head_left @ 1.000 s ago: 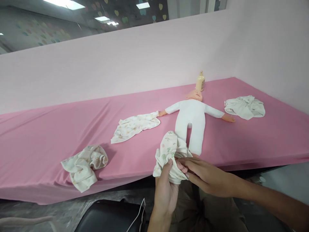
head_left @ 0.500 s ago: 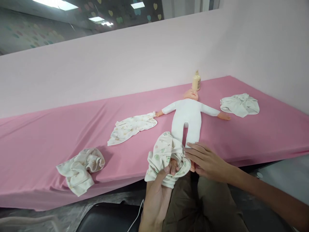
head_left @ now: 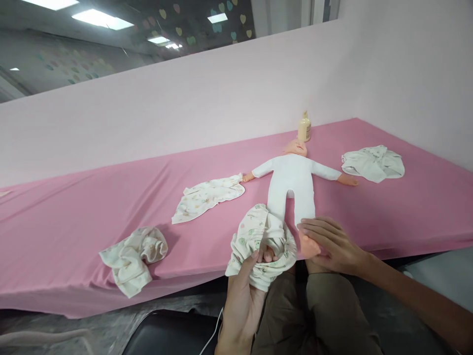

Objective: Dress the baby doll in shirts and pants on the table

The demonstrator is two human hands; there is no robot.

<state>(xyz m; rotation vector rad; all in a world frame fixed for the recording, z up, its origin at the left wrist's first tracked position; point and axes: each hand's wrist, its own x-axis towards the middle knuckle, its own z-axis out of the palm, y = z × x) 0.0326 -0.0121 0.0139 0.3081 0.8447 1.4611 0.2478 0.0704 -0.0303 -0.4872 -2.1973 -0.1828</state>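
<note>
A baby doll (head_left: 291, 172) in a white bodysuit lies on its back with both arms spread out. My left hand (head_left: 244, 296) is closed on a pair of bunched baby pants (head_left: 249, 231) with a small green print, gathered around one lower leg of the doll. Toes of that foot show in the cloth opening by my thumb. My right hand (head_left: 336, 246) is at the doll's other leg, its fingers bent over the ankle and its palm beside the bare foot (head_left: 309, 246). The thumb of this hand is hidden.
On the pink-covered table (head_left: 207, 246) lie a flat printed baby garment (head_left: 209, 197), a crumpled cloth (head_left: 135, 256) at left, and a white folded garment (head_left: 375, 163) at right. A pump bottle (head_left: 304, 128) stands behind the doll's head. A black chair (head_left: 166, 335) sits below.
My right hand has moved from the edge of the pants to the doll's other foot, which now shows outside the cloth. My left hand still holds the pants. The view has shifted slightly.
</note>
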